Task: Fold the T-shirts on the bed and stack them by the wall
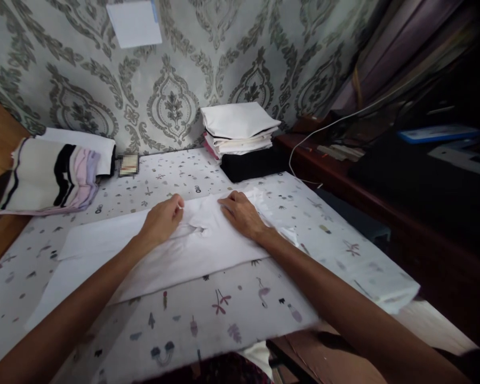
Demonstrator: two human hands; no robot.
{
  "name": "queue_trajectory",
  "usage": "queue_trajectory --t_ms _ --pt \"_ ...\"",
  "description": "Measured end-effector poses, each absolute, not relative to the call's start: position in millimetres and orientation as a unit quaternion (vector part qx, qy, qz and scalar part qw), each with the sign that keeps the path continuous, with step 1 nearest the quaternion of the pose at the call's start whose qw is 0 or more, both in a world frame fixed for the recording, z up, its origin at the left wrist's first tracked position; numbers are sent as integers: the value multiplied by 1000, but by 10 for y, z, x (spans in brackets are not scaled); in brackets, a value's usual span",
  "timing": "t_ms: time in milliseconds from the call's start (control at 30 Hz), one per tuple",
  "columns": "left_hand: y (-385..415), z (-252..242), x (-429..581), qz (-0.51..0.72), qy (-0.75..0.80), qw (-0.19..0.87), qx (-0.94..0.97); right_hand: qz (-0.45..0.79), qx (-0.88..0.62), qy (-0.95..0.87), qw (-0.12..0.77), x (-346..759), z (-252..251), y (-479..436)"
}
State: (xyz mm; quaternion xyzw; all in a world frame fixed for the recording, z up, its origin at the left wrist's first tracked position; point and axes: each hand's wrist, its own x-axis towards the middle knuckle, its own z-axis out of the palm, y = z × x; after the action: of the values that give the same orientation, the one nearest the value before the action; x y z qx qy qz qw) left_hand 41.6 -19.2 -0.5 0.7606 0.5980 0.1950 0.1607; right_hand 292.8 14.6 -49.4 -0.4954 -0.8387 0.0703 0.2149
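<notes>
A white cloth garment [208,249] lies spread in a long folded strip across the patterned bed cover, with wrinkles and a small dark gap near its middle. My left hand [162,217] is closed at its far edge, fingers curled and pinching the fabric. To the right of the wrinkles, my right hand [240,212] grips the same cloth with bent fingers, thumb pointing left. Both fingertips are partly hidden, so how much fabric each holds does not show clearly. Loose white material pokes out beyond my right wrist.
Folded clothes [40,173] lie at the far left. Against the patterned wall stands a stack of white folded clothes [240,122], beside a black folded cloth [254,164]. A small box [128,165] sits near the wall. A dark wooden desk [416,229] with a white cable borders the right side.
</notes>
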Motion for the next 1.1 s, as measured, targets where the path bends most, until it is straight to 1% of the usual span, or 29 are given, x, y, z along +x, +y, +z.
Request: queue_trajectory --t_ms 33,100,133,200,300,433,533,633,733,833,1033,1100 --pt "-239 6 496 208 554 127 796 61 -492 -843 211 2926 -489 140" --pt "-317 22 648 199 456 99 862 43 -484 -850 203 2925 -482 128" --pt "-346 21 704 173 419 92 887 36 -480 -853 199 2924 -479 123" --pt "-383 3 763 103 393 75 911 26 -479 -857 190 2921 -473 115" --pt "-406 -45 734 54 425 53 902 24 -487 -856 170 2903 -453 105" --pt "-428 -80 644 70 438 54 895 47 -505 -849 146 2888 -383 73" --pt "-455 -73 604 85 433 74 894 77 -500 -851 142 2972 -297 -16" --pt "-479 -46 572 91 436 112 888 70 -518 -834 177 3218 -211 -200" --pt "-494 -17 549 95 442 143 880 62 -592 -770 230 3583 -180 -450" --pt "-499 -16 546 106 439 152 879 72 -639 -725 246 3899 -240 -697" --pt "-562 -135 487 113 447 135 877 -7 -621 -755 211 4083 -405 -924" --pt "-670 -180 411 112 464 123 870 -41 -606 -765 214 4039 -402 -894"
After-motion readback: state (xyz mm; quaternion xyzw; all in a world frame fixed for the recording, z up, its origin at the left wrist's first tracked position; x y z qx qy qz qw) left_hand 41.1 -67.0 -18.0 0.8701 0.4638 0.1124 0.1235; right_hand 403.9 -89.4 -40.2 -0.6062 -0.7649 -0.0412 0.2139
